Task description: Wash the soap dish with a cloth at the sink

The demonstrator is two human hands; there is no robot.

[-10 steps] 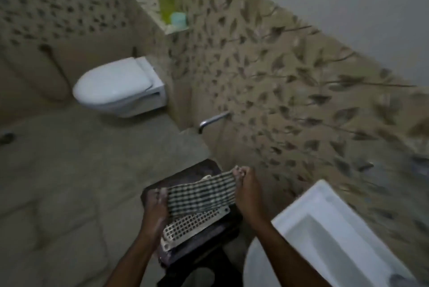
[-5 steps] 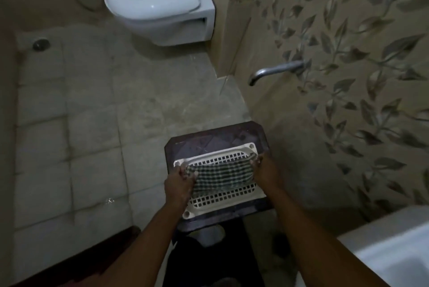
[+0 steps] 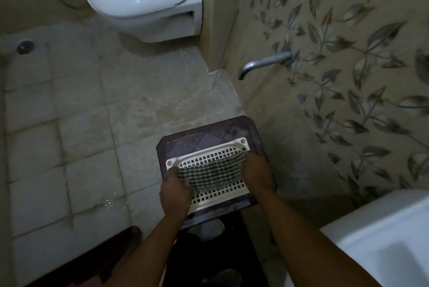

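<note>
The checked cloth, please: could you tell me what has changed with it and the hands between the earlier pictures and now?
The checked cloth came down from its raised, stretched position and now lies on the slotted soap dish. The left hand and right hand lowered with it, and each grips one end as before. The soap dish stayed on the dark stool.
</note>
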